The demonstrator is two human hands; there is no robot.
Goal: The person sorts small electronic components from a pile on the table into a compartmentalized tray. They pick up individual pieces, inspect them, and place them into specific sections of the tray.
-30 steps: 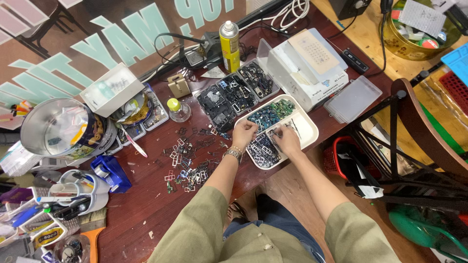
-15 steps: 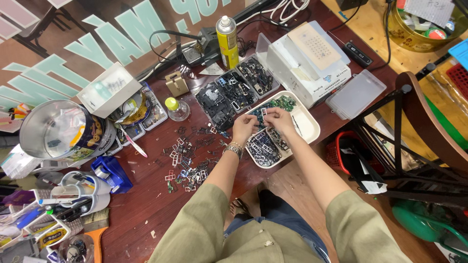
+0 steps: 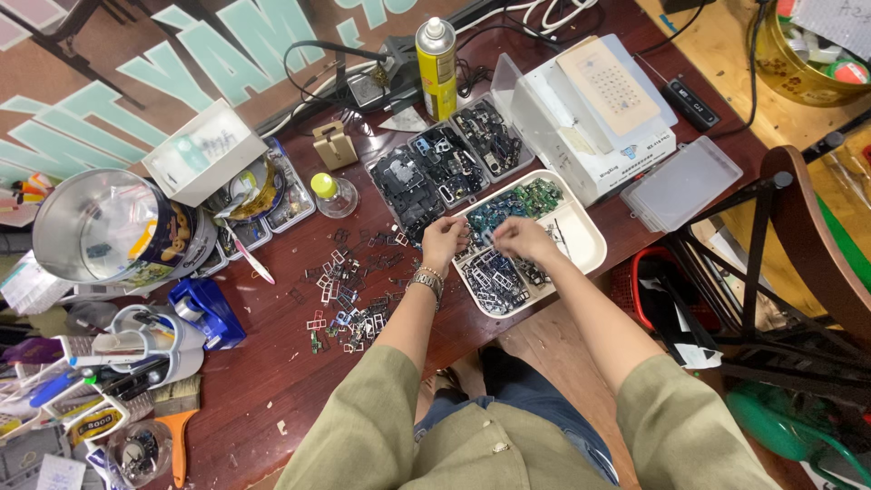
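My left hand [image 3: 444, 241] and my right hand [image 3: 520, 238] hover close together over a white tray [image 3: 587, 238] at the near edge of a dark red wooden table. The tray holds green circuit-board bits [image 3: 513, 201] at the back and dark metal frames [image 3: 494, 270] at the front. Both hands pinch with curled fingers at small parts between them; what each one grips is too small to make out. A metal bracelet sits on my left wrist. Left of the tray, several small loose frames [image 3: 345, 304] lie scattered on the wood.
Black compartment trays of parts [image 3: 435, 172] lie behind the white tray. A yellow spray can [image 3: 436, 54], a white box [image 3: 599, 118] and a clear lid [image 3: 680, 183] stand further back. A metal bowl [image 3: 91, 227], tools and clutter crowd the left; a chair [image 3: 798, 254] stands on the right.
Both hands moved from the tray's near part toward its left middle and drew closer together. The camera view shifted slightly.
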